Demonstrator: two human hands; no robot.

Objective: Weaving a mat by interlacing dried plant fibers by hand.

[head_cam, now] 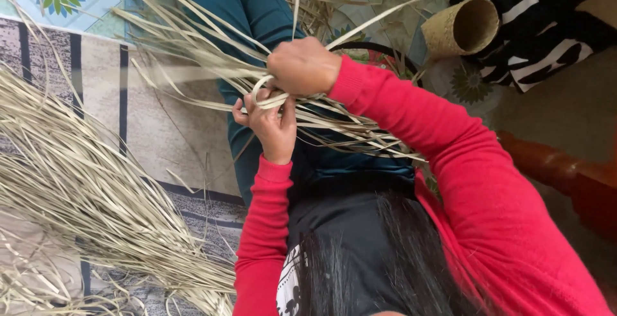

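My right hand [302,65] is closed over a bundle of pale dried leaf strips [193,46] that fans out to the upper left across my teal-trousered lap [257,14]. Just below it, my left hand [270,123] pinches a curled loop of the same strips from underneath. The two hands are touching over the bundle. More strips trail right from the hands, over my red sleeve [411,123]. How the strips are interlaced under the hands is hidden.
A large heap of loose dried strips [77,194] lies on the patterned floor mat [160,136] at the left. A small woven cylinder [463,27] rests at the upper right beside black-and-white striped fabric [546,20]. A reddish wooden bar [565,175] runs along the right.
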